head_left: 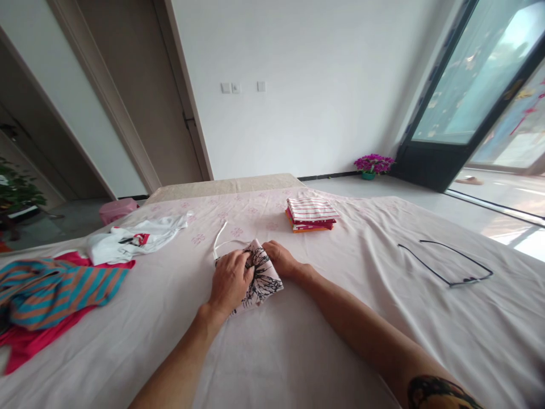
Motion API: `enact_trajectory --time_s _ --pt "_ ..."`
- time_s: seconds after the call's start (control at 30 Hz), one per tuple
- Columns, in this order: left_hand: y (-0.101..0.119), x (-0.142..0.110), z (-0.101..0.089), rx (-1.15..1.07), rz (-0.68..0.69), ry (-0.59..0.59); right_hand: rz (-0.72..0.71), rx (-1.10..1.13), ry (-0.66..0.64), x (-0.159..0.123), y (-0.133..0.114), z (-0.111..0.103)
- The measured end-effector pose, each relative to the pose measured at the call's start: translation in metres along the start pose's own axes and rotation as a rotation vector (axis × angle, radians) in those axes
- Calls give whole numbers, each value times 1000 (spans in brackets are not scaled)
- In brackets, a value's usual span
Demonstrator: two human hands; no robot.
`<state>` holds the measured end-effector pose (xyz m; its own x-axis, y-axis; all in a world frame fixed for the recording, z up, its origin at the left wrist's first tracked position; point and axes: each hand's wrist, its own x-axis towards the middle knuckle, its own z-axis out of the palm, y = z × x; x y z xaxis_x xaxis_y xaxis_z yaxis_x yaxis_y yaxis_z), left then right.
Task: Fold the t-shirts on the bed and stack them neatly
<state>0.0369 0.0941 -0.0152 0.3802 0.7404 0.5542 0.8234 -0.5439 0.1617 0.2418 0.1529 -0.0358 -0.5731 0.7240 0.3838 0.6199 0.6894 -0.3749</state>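
Note:
In the middle of the bed lies a folded pale pink garment (264,278) with a black flower print, and thin white straps (219,241) stick out from its far left side. Across its left part rests my left hand (232,281), fingers curled over the cloth and thumb on top of the print. At the far right edge, my right hand (281,258) is closed against the fabric; its fingertips are hidden. Just beyond is a stack of folded clothes (311,215), a red-striped white piece on top of red and orange ones.
To the left lie a white garment (138,238) and a blue-and-orange striped garment (63,289) over red cloth (42,343). Dark-framed glasses (470,280) sit on the right of the wrinkled pink bedsheet (340,341). A pink stool (118,210) stands beyond the left edge.

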Motion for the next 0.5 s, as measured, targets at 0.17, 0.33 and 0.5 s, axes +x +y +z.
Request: enact_trajectory --time_s 0.17,0.33,0.5 --pt "6 -7 4 87 71 -108 396 153 261 0 -8 -17" --pt "7 -9 3 102 68 -171 263 129 263 10 -61 -21" --pt "5 -14 0 17 11 -175 187 -135 -86 -4 -85 4"
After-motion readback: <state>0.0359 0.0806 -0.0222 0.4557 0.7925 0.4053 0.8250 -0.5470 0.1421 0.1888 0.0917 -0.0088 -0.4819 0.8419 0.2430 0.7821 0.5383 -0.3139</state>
